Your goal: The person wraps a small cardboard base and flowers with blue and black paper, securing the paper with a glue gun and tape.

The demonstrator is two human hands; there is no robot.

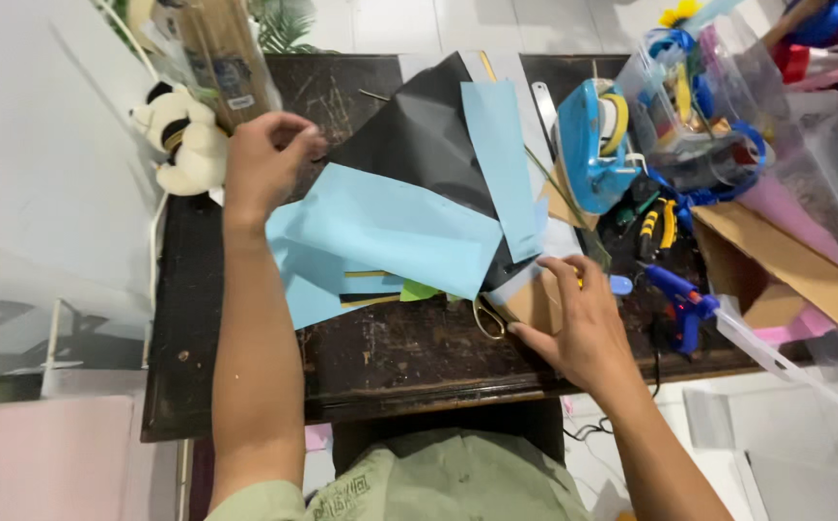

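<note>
place: probably home craft corner | evidence: scratched dark desk (380, 357), tape dispenser (588, 145), glue gun (681, 301), paper sheets (390, 227)

A dark wooden table (380, 362), scratched and worn pale along its front edge, stands on a floor of light tiles (390, 24) (seen beyond its far side). To the left runs a pale grey surface (42, 145) with soft shadows across it, and a pink panel (52, 453) lies lower down. The light is bright and even
</note>
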